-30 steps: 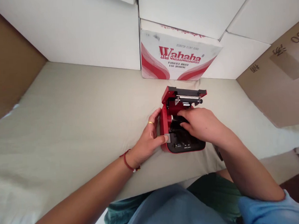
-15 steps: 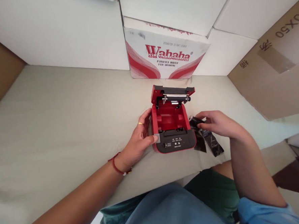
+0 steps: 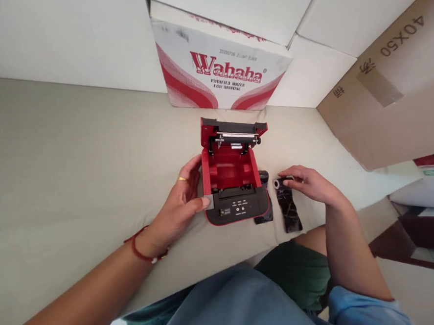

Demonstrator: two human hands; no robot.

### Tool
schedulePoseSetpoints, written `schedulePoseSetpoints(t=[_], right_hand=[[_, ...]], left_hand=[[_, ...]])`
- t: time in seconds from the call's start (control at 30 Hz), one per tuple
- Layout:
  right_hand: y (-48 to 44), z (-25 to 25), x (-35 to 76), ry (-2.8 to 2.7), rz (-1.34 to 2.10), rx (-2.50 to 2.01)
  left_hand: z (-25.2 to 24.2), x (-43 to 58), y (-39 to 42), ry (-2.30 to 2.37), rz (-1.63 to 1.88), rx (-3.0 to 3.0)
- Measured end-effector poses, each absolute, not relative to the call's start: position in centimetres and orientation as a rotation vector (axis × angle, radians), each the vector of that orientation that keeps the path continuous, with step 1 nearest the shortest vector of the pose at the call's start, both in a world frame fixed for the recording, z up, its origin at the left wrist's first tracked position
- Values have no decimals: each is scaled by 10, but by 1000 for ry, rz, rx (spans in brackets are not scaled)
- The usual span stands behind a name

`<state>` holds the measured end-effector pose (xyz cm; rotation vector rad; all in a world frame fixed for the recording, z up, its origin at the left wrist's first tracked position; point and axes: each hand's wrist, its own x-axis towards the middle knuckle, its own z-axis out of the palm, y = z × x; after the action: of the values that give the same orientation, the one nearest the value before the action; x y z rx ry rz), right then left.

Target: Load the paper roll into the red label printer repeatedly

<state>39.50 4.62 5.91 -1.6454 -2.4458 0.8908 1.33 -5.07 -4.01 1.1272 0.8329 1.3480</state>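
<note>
A red and black label printer (image 3: 238,208) sits on the cloth-covered surface with its lid (image 3: 235,127) raised and its red inner bay bare. Along its left side my left hand (image 3: 184,201) is closed, fingers against the wall and thumb on the grey corner tab. To the right, my right hand (image 3: 302,182) pinches a small roll of black, light-veined labels (image 3: 288,207), whose loose strip hangs toward me. The roll's pale core end faces the printer. Another black roll (image 3: 264,177) lies against the printer's right side, partly hidden behind it.
A white and red water carton (image 3: 226,78) stands behind the printer, among white boxes (image 3: 66,39). At the right is a large brown cardboard box (image 3: 385,98). The pale cloth (image 3: 73,166) covers the surface up to its front edge by my lap.
My right hand has drawn its label roll away from the other roll and the printer, leaving a gap between them. The left hand stays on the printer. The whole view has shifted.
</note>
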Motion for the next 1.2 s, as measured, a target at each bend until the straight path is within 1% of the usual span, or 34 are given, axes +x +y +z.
schedulePoseSetpoints(t=[0.13,0.23,0.4,0.47,0.5,0.57,0.7,0.77,0.83,0.9,1.0,1.2], right_hand=[[31,59,401,-2524,905,-1605],[20,81,411,-2588,929,-1526],[7,150,420,-2586,1385,-1073],[9,166,400,-2569,1475,-946],[11,168,384,-2576,1465,-933],[17,162,341,-2627,1354,-979],[21,133,257,-2659,762,-1404],[19,125,229,-2744,493,-1601],[16,122,213,-2822,330,-1716],[16,124,205,-2873,262,-1753],[18,126,199,-2916,237,-1764],[26,120,193,-2973,173,-1810]], left_hand=[[-41,12,-51,784,1309,993],[-42,12,-52,780,1319,996],[-34,15,-51,738,1344,1000],[-32,16,-51,705,1352,1000],[-32,16,-51,704,1357,1003],[-35,17,-52,728,1355,1012],[-46,18,-60,850,1398,1127],[-47,17,-67,980,1489,1302],[-42,16,-75,1102,1594,1568],[-34,15,-82,1137,1651,1872],[-24,17,-90,1055,1597,2184],[-21,25,-93,1027,1507,2321]])
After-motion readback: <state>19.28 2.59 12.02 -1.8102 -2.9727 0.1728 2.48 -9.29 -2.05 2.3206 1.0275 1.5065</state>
